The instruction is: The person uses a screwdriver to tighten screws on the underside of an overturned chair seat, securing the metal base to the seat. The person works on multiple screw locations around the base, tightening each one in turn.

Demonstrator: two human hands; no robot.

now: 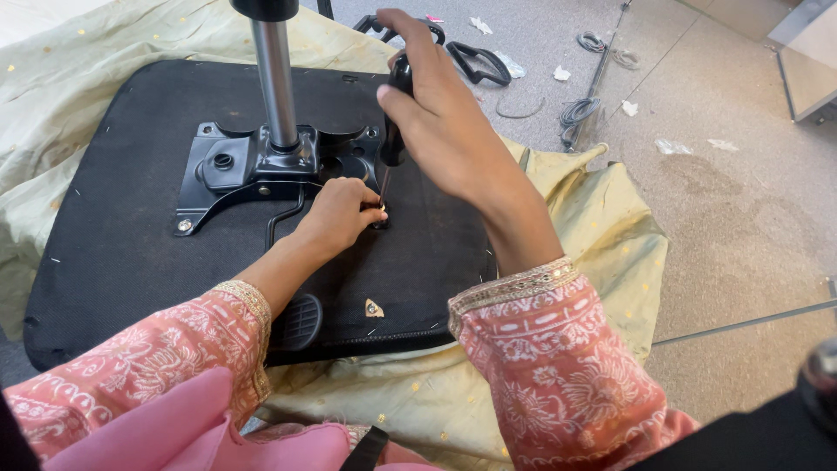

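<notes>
I am looking down at an upturned black chair seat [113, 227] lying on a pale green cloth [52, 78] dotted with gold, spread over a grey carpet floor [741, 227]. At the left of the seat, a black metal plate [228, 170] is fixed to its underside, and a shiny steel post [276, 83] rises straight up from the plate's middle. Just right of the plate, my left hand [338, 214] rests on the seat, fingers pinched tight around the lower tip of a screwdriver [391, 131] where it meets the fabric; whatever sits under the tip is too small to tell. My right hand [445, 113] is closed around the screwdriver's black handle, holding the tool nearly upright above my left hand. Both my sleeves are pink with a white floral print and gold trim. Beyond my right hand, black plastic chair parts [478, 63] lie on the carpet. Further right, grey coiled cables [580, 112] and small scraps of white paper [671, 146] are scattered across the floor.
</notes>
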